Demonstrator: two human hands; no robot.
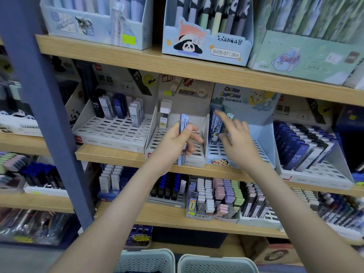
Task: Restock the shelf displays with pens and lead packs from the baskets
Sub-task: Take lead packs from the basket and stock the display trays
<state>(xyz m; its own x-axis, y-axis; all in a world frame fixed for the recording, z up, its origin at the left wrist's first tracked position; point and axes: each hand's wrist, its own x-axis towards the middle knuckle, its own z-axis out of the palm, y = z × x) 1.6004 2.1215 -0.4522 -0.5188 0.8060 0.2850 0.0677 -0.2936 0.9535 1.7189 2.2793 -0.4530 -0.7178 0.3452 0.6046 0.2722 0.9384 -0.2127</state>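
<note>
Currently the left hand (177, 140) is curled round a thin stack of lead packs (184, 123), held upright in front of the grey tray (199, 154) on the middle shelf (118, 156); thumb on the near face, fingers wrapped behind. The right hand (236, 138) reaches to the blue tray (264, 138) just right of it, index straight on the top of the standing row (215, 125) at the tray's far left, thumb lower against the same row; whether it pinches one pack or only steadies them, I cannot tell. Two baskets (145, 261) sit near, at the bottom edge, contents not visible. Judgement on handling: the packs look like slim, rigid plastic cases, light, smooth-sided and likely slick, so a stack can fan or slide if gripped loosely. Best taken one at a time by the narrow edges near the upper end, leaving the lower end free to drop into a slot. Leads inside are probably brittle, so seat each pack gently, not pushed hard. Neighbours in the row lean and may tip when one is nudged.
</note>
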